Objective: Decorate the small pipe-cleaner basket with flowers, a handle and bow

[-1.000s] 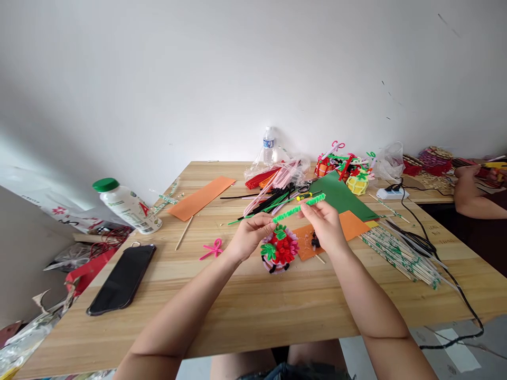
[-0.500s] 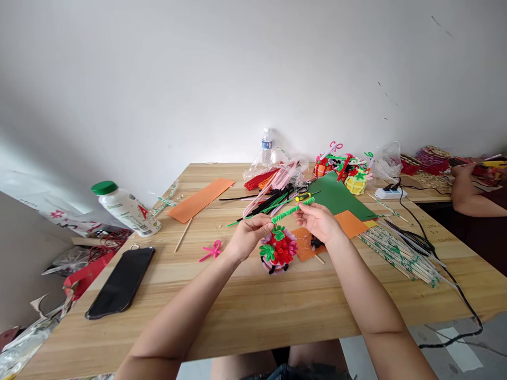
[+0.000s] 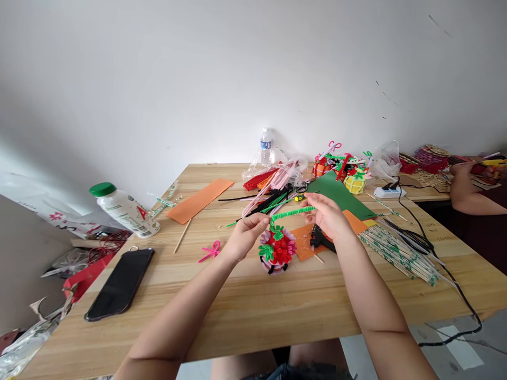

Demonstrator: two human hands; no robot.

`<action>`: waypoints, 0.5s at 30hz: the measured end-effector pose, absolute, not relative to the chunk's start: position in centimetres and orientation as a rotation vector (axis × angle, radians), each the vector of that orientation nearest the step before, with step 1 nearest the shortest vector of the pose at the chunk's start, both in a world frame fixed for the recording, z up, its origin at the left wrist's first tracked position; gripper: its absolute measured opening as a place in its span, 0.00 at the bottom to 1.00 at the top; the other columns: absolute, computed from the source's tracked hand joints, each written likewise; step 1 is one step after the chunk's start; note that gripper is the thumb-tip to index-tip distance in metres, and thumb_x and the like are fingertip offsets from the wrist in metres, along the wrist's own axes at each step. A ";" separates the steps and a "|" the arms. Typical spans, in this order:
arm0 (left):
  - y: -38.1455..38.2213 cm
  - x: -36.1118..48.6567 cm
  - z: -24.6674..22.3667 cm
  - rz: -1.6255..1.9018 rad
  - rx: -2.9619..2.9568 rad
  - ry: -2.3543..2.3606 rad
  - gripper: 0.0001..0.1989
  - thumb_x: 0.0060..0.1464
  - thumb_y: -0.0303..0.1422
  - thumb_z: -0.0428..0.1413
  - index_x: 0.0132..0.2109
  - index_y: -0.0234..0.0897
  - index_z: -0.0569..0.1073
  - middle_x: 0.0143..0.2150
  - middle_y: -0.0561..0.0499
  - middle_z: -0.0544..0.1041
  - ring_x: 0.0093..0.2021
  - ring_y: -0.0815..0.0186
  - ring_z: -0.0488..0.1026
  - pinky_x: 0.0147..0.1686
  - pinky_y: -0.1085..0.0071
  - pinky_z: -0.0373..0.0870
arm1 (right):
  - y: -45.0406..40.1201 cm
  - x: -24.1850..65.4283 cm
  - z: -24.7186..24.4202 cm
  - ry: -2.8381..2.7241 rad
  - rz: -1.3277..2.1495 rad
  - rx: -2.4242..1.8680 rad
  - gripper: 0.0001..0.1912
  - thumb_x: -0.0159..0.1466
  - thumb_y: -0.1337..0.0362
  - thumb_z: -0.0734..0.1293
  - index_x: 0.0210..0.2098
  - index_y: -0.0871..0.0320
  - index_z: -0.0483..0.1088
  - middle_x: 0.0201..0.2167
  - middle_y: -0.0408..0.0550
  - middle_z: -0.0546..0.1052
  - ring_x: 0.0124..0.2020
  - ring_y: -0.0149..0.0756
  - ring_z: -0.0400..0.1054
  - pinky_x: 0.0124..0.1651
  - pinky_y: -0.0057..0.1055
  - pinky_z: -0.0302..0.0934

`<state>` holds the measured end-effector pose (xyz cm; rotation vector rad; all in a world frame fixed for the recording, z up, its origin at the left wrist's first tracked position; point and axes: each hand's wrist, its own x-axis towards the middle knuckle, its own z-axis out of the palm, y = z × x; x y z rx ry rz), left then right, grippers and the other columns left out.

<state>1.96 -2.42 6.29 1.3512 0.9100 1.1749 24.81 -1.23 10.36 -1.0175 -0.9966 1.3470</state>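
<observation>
while both hands' fingers pinch one green pipe cleaner, one flower basket below.

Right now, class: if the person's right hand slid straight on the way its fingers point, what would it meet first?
The right hand points leftward along the green pipe cleaner it pinches, so it would probably meet the left hand holding the other end, though depth is unclear.

A fuzzy green chenille stem arches over the matt, pale grained wooden table, near a glossy black phone.
</observation>
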 end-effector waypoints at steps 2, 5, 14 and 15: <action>-2.4 1.9 6.5 1.168 1.350 0.933 0.25 0.42 0.54 0.63 0.35 0.35 0.79 0.28 0.52 0.75 0.32 0.66 0.68 0.36 0.70 0.65 | -1.2 25.2 10.4 -1.012 1.320 -1.034 0.22 0.47 0.52 0.77 0.35 0.57 0.71 0.29 0.42 0.75 0.26 0.31 0.71 0.21 0.25 0.62; -2.4 1.9 6.6 1.161 1.343 0.950 0.26 0.41 0.55 0.63 0.35 0.35 0.80 0.31 0.50 0.78 0.36 0.64 0.71 0.40 0.68 0.66 | -1.1 25.6 10.4 -1.033 1.256 -1.082 0.23 0.47 0.50 0.77 0.35 0.57 0.72 0.29 0.43 0.74 0.30 0.32 0.70 0.20 0.23 0.62; -2.0 1.5 6.1 1.151 1.378 0.978 0.25 0.46 0.54 0.61 0.38 0.35 0.81 0.37 0.46 0.81 0.42 0.59 0.74 0.46 0.64 0.68 | -0.9 25.8 10.2 -1.111 1.175 -1.197 0.26 0.47 0.43 0.75 0.33 0.57 0.71 0.31 0.47 0.73 0.36 0.37 0.68 0.20 0.23 0.63; -2.0 1.4 6.1 1.153 1.380 0.978 0.25 0.46 0.54 0.61 0.38 0.35 0.81 0.38 0.46 0.81 0.42 0.59 0.75 0.47 0.63 0.68 | -0.9 25.7 10.2 -1.116 1.172 -1.203 0.26 0.47 0.43 0.75 0.33 0.57 0.71 0.31 0.47 0.73 0.36 0.37 0.68 0.20 0.24 0.63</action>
